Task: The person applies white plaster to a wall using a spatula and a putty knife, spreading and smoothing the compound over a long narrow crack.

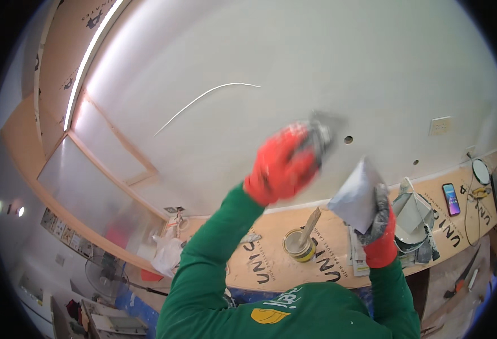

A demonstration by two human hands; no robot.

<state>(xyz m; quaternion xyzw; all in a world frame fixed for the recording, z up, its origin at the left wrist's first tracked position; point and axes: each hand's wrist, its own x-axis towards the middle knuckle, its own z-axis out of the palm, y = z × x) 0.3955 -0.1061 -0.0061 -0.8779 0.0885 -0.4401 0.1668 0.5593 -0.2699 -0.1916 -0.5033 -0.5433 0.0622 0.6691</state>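
Observation:
My left hand, in a red glove with a dark grey palm, is raised close to the pale wall. Its fingers are closed round a grey flat-bladed tool that looks like a putty knife, smeared by motion. Lower on the right, my right hand wears a matching glove and grips a wide grey-white flat sheet or blade, its exact kind unclear. A thin white curved line runs over the wall left of my hands. Below them stands an open tin with a wooden stick in it.
The wood-coloured worktop holds a dark bucket with pale boards, a phone, a round mirror and a plastic bag. The wall has a socket plate and a round hole. A fan stands lower left.

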